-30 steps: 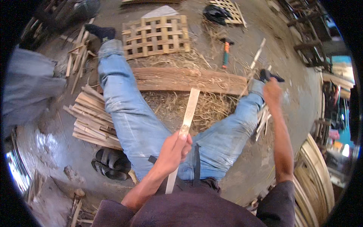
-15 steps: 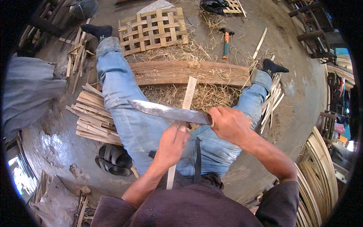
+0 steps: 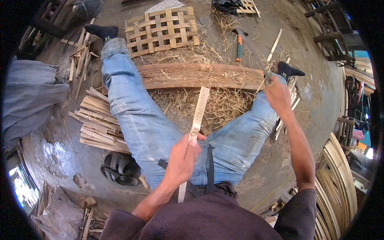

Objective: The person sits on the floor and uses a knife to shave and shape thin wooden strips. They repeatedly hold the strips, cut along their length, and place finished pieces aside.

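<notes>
A pale bamboo strip point(image 3: 201, 105) stands up out of my left hand point(image 3: 183, 158), which is closed around it with the thumb lying along its face. The strip's lower end shows below the wrist, against my dark shirt. Out to the right, above my right shin, my right hand point(image 3: 278, 96) is a closed fist around the handle of a large knife point(image 3: 256, 54). Motion smears the blade into a faint streak toward the hammer. The strip and the knife are well apart.
A wooden beam point(image 3: 200, 76) lies across between my legs, with curly shavings point(image 3: 184, 105) around it. Beyond are a woven bamboo panel point(image 3: 162, 32) and a hammer point(image 3: 239, 48). Split strips point(image 3: 100, 120) and sandals point(image 3: 120, 169) lie left; long bent strips point(image 3: 336, 180) stand right.
My right hand has swung the knife away from the strip, to the right and farther forward. My left hand keeps its grip on the strip, whose upper end has shifted slightly.
</notes>
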Demonstrator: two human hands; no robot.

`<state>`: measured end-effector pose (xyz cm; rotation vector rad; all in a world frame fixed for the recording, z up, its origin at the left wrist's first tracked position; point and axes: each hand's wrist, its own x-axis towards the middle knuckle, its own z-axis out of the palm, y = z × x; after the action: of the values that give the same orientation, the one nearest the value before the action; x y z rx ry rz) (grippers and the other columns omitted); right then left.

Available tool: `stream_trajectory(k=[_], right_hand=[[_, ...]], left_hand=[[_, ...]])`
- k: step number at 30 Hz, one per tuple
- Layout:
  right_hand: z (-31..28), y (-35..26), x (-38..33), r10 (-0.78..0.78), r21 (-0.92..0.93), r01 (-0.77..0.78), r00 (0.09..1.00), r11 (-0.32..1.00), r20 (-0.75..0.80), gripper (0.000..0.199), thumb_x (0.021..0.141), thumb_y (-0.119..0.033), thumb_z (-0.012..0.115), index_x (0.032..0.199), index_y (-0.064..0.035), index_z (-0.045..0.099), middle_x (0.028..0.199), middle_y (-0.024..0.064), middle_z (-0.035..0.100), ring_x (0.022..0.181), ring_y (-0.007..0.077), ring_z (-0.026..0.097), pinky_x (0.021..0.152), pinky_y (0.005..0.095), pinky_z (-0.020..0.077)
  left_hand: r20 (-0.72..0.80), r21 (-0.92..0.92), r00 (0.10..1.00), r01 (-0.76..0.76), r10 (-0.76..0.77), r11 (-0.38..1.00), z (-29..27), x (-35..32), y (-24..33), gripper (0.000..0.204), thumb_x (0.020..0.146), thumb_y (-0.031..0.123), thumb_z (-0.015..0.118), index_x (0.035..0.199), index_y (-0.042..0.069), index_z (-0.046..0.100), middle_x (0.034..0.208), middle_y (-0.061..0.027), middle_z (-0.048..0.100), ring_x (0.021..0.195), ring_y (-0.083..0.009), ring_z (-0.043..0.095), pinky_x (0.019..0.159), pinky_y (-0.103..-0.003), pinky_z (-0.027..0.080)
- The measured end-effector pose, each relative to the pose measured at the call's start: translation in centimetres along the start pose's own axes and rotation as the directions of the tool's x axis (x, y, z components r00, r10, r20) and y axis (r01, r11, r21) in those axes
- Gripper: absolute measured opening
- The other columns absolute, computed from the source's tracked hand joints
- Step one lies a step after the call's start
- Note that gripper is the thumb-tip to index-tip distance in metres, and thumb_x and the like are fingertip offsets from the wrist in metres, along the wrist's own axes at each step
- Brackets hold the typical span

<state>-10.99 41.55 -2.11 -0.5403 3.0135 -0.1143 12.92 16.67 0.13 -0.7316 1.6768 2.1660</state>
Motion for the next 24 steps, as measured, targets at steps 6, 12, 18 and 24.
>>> stream_trajectory(k=[6,12,18,24], right_hand=[[-2.7,-6.4,-5.1,-0.357,0.271,0.322,0.930,0.907,0.088,0.015,0.078,-0.009,0.060,0.091,-0.0032,0.055,0.069,0.0206,0.061,0.066,0.0385,0.064,0.056,0.0453,0.0505],[-1.0,-7.4,-4.1,-0.294,0.108,0.286,0.953,0.952,0.073,0.013,0.080,-0.008,0.059,0.090,-0.0015,0.055,0.070,0.0186,0.063,0.066,0.0403,0.064,0.057,0.0446,0.0531],[-2.4,-7.3,-4.2,-0.355,0.267,0.313,0.926,0.911,0.126,0.017,0.080,-0.011,0.059,0.094,-0.0020,0.056,0.076,0.0214,0.065,0.071,0.0396,0.065,0.060,0.0468,0.0522],[-0.9,-7.7,-3.4,-0.102,0.534,0.034,0.990,0.845,0.097,0.024,0.083,-0.019,0.066,0.097,-0.0022,0.058,0.075,0.0146,0.064,0.064,0.0298,0.065,0.058,0.0375,0.0524]], left_hand=[[0.049,-0.087,0.999,-0.006,0.010,0.996,0.5,0.7,-0.5,0.030,0.103,0.021,0.036,0.115,0.001,0.055,0.066,0.0070,0.038,0.056,-0.0020,0.034,0.048,-0.021,0.030],[0.052,-0.143,0.998,0.050,-0.043,0.988,-0.1,0.0,-0.3,0.031,0.104,0.021,0.036,0.118,0.001,0.054,0.066,0.0068,0.038,0.053,-0.0015,0.032,0.045,-0.020,0.027],[0.052,-0.135,0.998,0.037,-0.030,0.990,0.2,-0.1,0.1,0.031,0.104,0.023,0.036,0.119,0.002,0.053,0.067,0.0062,0.038,0.053,-0.0012,0.030,0.045,-0.020,0.027],[0.131,-0.172,0.991,0.059,-0.036,0.983,0.1,0.1,0.0,0.032,0.104,0.024,0.037,0.121,0.002,0.052,0.069,0.0056,0.041,0.054,-0.0018,0.034,0.046,-0.020,0.029]])
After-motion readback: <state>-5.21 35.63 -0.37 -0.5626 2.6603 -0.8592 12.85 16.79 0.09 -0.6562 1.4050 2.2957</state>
